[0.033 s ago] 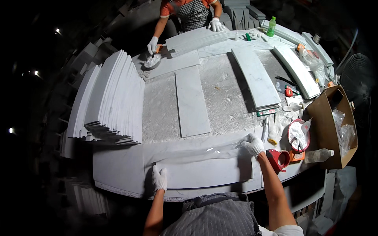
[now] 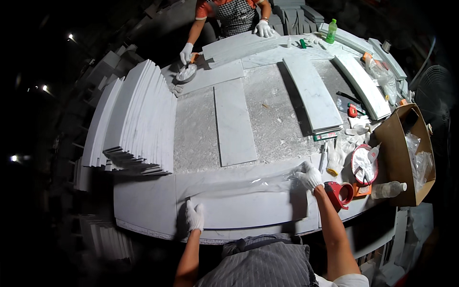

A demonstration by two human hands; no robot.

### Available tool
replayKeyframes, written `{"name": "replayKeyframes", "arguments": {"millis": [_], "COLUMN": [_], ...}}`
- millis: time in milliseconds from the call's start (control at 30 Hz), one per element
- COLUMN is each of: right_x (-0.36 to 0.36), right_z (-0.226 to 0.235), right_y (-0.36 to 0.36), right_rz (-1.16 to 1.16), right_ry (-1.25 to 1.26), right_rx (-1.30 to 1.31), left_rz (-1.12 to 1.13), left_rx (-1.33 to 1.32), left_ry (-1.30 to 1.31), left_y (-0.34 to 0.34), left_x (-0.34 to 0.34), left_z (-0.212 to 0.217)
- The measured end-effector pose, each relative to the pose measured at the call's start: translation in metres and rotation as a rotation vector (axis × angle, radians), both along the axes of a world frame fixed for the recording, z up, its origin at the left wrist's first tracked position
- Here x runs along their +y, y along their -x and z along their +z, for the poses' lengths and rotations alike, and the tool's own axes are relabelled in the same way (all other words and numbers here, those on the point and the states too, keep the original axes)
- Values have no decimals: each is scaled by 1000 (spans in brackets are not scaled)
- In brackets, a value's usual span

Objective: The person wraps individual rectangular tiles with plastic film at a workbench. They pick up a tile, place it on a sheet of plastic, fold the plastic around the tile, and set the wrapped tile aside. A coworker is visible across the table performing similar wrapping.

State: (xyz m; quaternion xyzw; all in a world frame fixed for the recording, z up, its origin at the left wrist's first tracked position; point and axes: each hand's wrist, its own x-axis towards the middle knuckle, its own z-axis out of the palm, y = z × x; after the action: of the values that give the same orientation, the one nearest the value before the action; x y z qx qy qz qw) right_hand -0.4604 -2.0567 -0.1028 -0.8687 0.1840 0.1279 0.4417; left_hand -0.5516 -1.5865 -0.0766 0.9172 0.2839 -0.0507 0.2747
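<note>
A long white marble slab (image 2: 248, 210) lies along the table's near edge. Its left end is between the thumb and fingers of my left hand (image 2: 195, 217), which wears a white glove. Over the slab's far edge stretches a strip of clear plastic film (image 2: 239, 185), wrinkled and shiny. My right hand (image 2: 310, 177), gloved too, is closed on the film's right end; its fingertips are partly hidden. Just right of that hand sits a red tape dispenser (image 2: 340, 193). Whether the film's left end touches my left fingers is unclear.
Upright slabs (image 2: 138, 115) stand at left. More slabs lie on the dusty table (image 2: 272, 115). At right are a cardboard box (image 2: 401, 148), a bowl of white paste (image 2: 364, 165) and a clear bottle (image 2: 388, 190). Across the table, a gloved co-worker's hand (image 2: 186, 53) is over another bowl (image 2: 186, 74).
</note>
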Motion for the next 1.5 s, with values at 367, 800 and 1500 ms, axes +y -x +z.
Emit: {"name": "replayKeyframes", "arguments": {"millis": [367,800,1500], "right_x": [16,26,29], "right_z": [-17,-27,-28], "right_y": [-6,-12,-8], "right_rz": [34,-165,-215], "right_ry": [97,251,263], "right_rx": [-200,-123,-144], "left_rz": [-59,-160,-209], "left_rx": [-77,-337,-268], "left_ry": [-94,-259,-789], "left_y": [8,-53,-274], "left_x": [10,-37,125], "left_z": [-14,43,262]}}
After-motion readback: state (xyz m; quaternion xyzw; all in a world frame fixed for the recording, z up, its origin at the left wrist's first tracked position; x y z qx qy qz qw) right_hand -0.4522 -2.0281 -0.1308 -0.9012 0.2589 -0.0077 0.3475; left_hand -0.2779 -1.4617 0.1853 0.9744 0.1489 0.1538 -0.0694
